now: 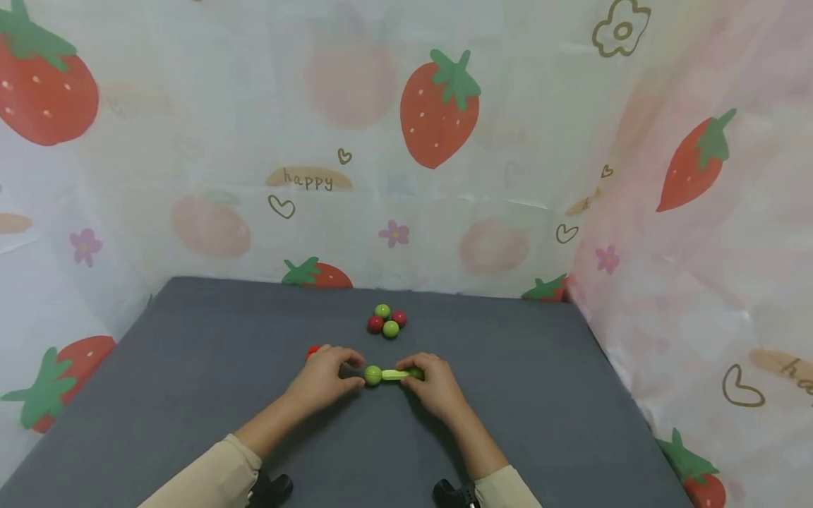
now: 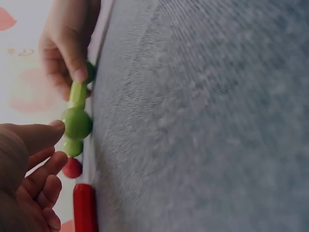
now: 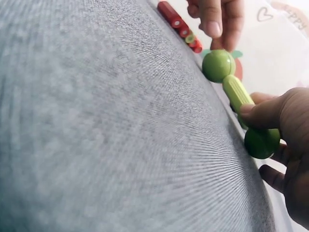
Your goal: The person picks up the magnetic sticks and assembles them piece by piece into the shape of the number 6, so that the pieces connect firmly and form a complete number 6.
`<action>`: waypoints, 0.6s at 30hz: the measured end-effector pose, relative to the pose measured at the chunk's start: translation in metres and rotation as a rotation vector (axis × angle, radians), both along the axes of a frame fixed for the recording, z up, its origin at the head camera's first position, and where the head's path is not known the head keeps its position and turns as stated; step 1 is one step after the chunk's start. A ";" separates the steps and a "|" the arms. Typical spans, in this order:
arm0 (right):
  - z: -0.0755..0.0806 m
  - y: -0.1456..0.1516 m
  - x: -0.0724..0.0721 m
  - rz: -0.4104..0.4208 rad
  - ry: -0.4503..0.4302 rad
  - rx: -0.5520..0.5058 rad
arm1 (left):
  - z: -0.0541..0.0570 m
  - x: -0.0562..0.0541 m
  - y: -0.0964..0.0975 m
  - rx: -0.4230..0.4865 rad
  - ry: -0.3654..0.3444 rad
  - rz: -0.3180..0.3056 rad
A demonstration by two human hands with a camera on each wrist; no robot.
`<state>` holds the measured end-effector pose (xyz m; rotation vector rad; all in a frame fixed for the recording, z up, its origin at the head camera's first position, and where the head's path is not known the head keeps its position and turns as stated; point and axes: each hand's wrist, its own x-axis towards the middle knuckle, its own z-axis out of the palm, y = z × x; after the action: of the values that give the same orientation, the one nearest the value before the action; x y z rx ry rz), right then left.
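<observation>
A light green ridged stick (image 1: pixel 394 375) joins two green balls, and the whole piece lies in line between my two hands above the dark cloth. My right hand (image 1: pixel 435 388) pinches the stick close to the darker ball (image 3: pixel 262 143), with the thumb laid over it. At the other end, my left hand (image 1: pixel 327 377) has its fingertips at the edge of the lighter ball (image 3: pixel 218 65). In the left wrist view the thumb meets that ball (image 2: pixel 77 123), while the other fingers stand loosely bent and apart from it.
Two red and two green balls (image 1: pixel 390 329) cluster farther back on the grey cloth table (image 1: pixel 508 339). Red sticks (image 3: pixel 167 13) lie beyond my left hand, partly hidden by it in the head view. A strawberry-print curtain (image 1: pixel 413 233) hangs behind and at both sides.
</observation>
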<state>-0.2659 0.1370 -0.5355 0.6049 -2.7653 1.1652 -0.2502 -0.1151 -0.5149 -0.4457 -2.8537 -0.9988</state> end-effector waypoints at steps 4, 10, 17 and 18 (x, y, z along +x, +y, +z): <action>0.003 0.002 0.000 -0.002 -0.006 -0.001 | 0.001 0.004 -0.010 0.005 0.023 -0.002; 0.002 0.001 0.001 0.000 -0.007 -0.002 | 0.005 0.012 -0.029 0.012 0.031 0.016; 0.004 0.002 -0.002 -0.005 -0.024 0.002 | 0.010 0.020 -0.047 -0.003 0.035 0.046; 0.004 0.002 -0.002 -0.004 -0.023 0.004 | 0.010 0.021 -0.050 -0.007 0.038 0.052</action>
<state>-0.2679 0.1392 -0.5315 0.5901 -2.7866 1.1738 -0.2292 -0.1647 -0.5048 -0.3850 -2.8208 -0.9620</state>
